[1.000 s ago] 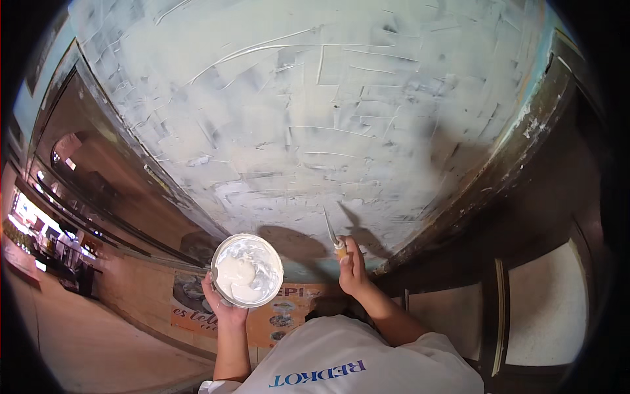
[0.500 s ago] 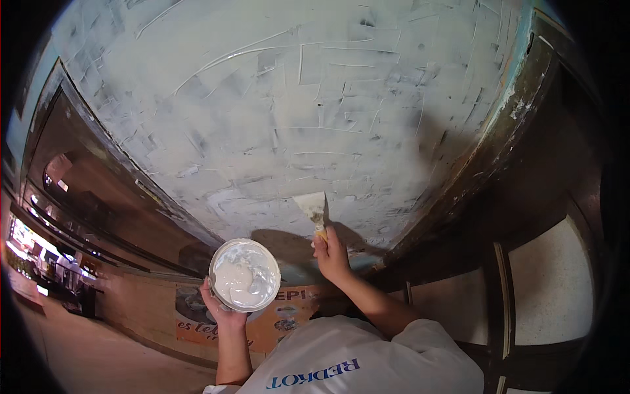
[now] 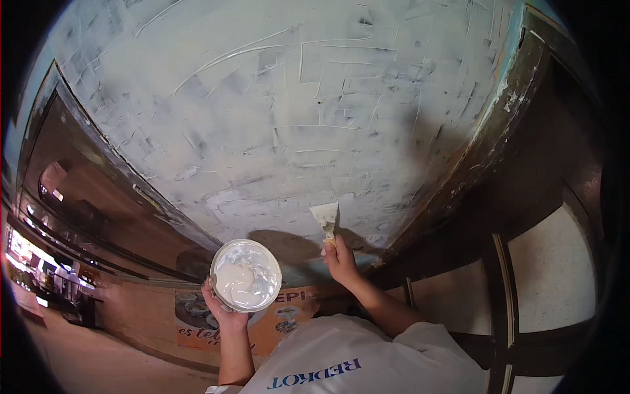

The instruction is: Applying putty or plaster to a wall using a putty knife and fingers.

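My left hand (image 3: pixel 225 311) grips a round white tub (image 3: pixel 278 270) from its lower left side, its mouth facing up. Thick white paste (image 3: pixel 235 281) lies inside, heaped toward the left. In my right hand (image 3: pixel 340 260) is a putty knife (image 3: pixel 325 215), held by its pale yellowish handle, with the fingers wrapped round. The blade has white paste on it and points at the wall (image 3: pixel 262 151); whether it touches the surface I cannot tell. That wall is coated in uneven white filler, with ridges, scrape lines and grey patches.
Dark, worn frames border the wall, one at the left (image 3: pixel 125 164) and a paint-chipped one at the right (image 3: pixel 472 151). Below the tub hangs an orange printed banner (image 3: pixel 197 338). Pale panels (image 3: pixel 551 276) in dark framing stand at the right. A bright opening (image 3: pixel 26 249) lies far left.
The putty knife and my right hand have moved right and slightly down. My left hand and the tub have barely shifted.
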A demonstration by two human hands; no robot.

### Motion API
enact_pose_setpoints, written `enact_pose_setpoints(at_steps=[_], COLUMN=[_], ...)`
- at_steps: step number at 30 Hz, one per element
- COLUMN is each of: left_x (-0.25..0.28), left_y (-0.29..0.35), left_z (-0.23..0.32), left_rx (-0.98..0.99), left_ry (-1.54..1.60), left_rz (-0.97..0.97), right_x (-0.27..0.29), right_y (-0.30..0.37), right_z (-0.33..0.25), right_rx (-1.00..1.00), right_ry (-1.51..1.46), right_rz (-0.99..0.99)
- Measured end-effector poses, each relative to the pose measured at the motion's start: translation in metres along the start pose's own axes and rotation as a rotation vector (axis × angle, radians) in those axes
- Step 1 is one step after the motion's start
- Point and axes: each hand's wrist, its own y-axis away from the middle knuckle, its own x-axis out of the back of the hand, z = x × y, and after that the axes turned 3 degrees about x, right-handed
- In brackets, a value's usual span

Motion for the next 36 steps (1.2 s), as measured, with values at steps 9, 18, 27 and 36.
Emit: enact_pose_setpoints(at_steps=[9, 18, 27, 36], left_x=[-0.002, 0.002, 0.004, 0.011], left_y=[-0.010, -0.010, -0.001, 0.000], left_z=[-0.008, -0.009, -0.006, -0.011], left_rx=[0.063, 0.105, 0.012, -0.052], left_ry=[0.006, 0.040, 0.045, 0.054], left_rz=[0.018, 0.011, 0.066, 0.147], right_x=[0.014, 0.023, 0.040, 0.024], right_y=[-0.018, -0.017, 0.015, -0.019], right_z=[-0.005, -0.016, -0.061, -0.152], right_rx=[0.051, 0.112, 0.130, 0.605], right_ry=[0.034, 0.000, 0.182, 0.689], right_rz=[0.035, -0.013, -0.274, -0.542])
